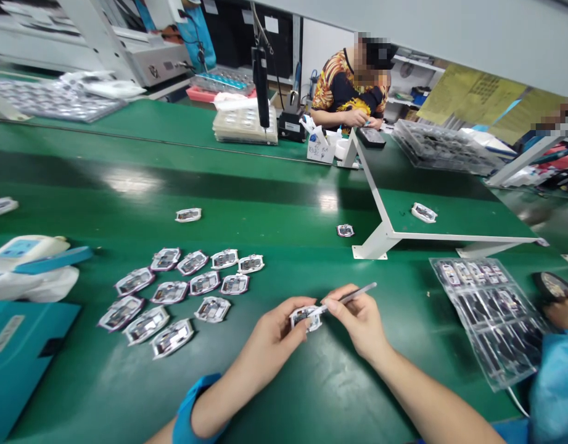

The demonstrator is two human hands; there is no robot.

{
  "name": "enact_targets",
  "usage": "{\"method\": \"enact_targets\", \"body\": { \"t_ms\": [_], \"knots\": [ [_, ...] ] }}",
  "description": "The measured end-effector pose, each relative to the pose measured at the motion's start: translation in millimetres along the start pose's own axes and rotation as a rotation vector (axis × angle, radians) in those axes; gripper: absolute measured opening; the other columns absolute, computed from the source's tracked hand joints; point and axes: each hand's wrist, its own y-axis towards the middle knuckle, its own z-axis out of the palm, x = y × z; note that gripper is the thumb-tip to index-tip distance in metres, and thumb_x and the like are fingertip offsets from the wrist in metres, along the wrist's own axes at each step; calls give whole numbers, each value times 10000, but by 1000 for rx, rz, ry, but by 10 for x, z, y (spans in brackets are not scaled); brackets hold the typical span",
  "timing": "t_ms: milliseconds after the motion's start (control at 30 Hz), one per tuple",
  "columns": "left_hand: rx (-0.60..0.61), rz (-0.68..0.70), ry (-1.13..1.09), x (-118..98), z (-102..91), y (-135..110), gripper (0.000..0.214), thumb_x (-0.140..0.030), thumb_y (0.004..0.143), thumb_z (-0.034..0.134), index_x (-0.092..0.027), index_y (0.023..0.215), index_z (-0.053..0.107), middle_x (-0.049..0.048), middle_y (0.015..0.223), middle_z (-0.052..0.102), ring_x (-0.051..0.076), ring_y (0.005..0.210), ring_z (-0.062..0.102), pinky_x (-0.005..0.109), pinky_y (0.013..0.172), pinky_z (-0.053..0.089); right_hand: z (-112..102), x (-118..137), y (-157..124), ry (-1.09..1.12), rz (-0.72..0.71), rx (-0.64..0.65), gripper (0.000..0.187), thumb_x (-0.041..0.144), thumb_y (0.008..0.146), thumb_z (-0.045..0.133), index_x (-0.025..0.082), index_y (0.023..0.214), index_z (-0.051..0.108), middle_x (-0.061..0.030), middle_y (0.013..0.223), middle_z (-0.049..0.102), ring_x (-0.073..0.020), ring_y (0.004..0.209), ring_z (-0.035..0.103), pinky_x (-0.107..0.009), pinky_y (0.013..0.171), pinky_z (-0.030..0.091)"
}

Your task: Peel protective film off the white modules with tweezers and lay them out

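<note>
My left hand [279, 327] pinches a small white-framed electronic part [306, 317] just above the green table [311, 394]. My right hand [358, 317] grips thin metal tweezers [355, 293], whose tip touches that part. To the left lies a cluster of several similar parts [182, 293], flat on the table. Both hands are closed around what they hold.
A clear tray of dark parts [491, 311] lies at right, with another person's hand [563, 308] beside it. A white frame [380, 228] stands beyond my hands. Loose parts [188, 214] dot the belt. A teal box [15, 351] and white device [29, 265] sit left. A person [353, 86] works opposite.
</note>
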Motion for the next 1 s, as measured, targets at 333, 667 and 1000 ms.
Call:
{"method": "enact_targets", "body": {
  "t_ms": [333,667,1000],
  "knots": [
    [35,-16,-40,-31,7,-5,304,-304,763,637,-178,1040,648,15,753,645,163,640,549,255,585,416,-9,21,-3,5,-21,-18,169,359,729,778,210,727,699,-19,710,716,-178,674,648,-299,653,515],
    [64,22,39,-16,-14,-12,324,-318,799,581,-170,1082,634,19,819,644,159,684,535,249,617,423,-27,5,2,2,-30,3,146,327,743,772,204,740,692,-15,710,706,-169,673,636,-282,646,501],
    [74,31,76,38,-19,-10,331,-318,828,546,-174,1119,609,13,819,620,155,682,510,251,612,408,-47,-16,-4,40,-28,25,90,272,765,764,210,756,700,-3,724,705,-148,686,632,-250,655,484]
  ]
}}
